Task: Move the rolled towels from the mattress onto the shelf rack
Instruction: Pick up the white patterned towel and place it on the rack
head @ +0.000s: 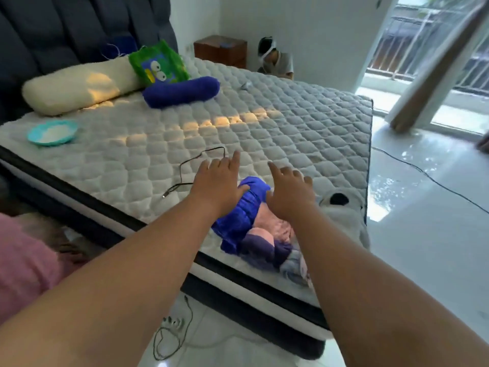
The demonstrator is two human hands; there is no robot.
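Blue, pink and purple rolls make up the heap of rolled towels [254,229] at the near corner of the mattress [238,123], close to its edge. The blue towel [235,215] lies uppermost on the left. Both hands are stretched out over the heap, apart from each other, fingers straight and spread, holding nothing. The left hand [219,178] is above the far end of the blue towel. Its thumb is down against the cloth or just over it; I cannot tell which. The right hand [288,192] hovers beyond the pink towel [275,226], index finger pointing ahead. A white fluffy bundle [341,207] with a black patch sits just beside the heap on the right. A black cable [190,168] trails over the quilting just left of the left hand.

The step in hand looks like the reach for a pick-up, and the heap is not yet lifted. The shelf rack is not in view. Next, the hands need to come down and close round a roll from both sides, firmly enough that it does not unwind. They must then lift it free of its neighbours and the cable before turning to find the rack.
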